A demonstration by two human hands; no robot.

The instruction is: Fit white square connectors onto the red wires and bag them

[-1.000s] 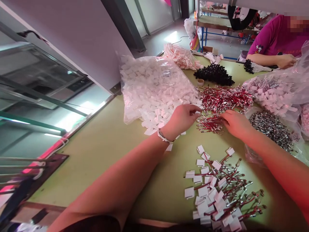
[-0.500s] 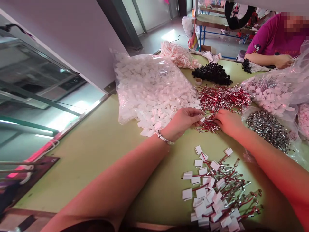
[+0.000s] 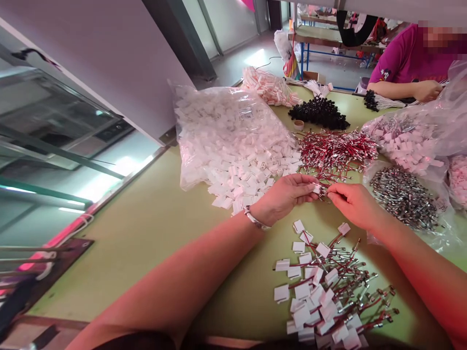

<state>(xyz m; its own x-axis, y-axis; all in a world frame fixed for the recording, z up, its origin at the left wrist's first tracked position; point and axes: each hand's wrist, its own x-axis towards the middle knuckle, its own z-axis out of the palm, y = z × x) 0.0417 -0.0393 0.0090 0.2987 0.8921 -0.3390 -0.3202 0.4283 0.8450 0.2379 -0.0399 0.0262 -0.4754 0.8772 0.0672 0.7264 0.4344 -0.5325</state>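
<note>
White square plastic housing (image 3: 317, 187) pinched over the green-topped bench (image 3: 146, 233)

With my pinch as the clock's centre, my left hand (image 3: 286, 194) has its thumb and fingers closed on this one housing. I judge it light, stiff and a little slick, best gripped by its sides. Just beside it, at three o'clock, the fingertips of my right hand (image 3: 352, 201) are drawn close together; whether anything lies between them, I cannot tell.

I count one heap of short red wires with silver tips (image 3: 337, 148) at one, too tangled to number; these should be limp, so I'd take them near the tip. One clear plastic bag (image 3: 188, 167) of white housings sits at ten; one heap of small black connectors (image 3: 319, 113) at twelve; one tan ring (image 3: 298, 125) at eleven; one heap of silvery metal parts (image 3: 403, 197) at three; one pile of white-ended wired pieces (image 3: 317, 296) at six, over twenty, overlapping.
</note>
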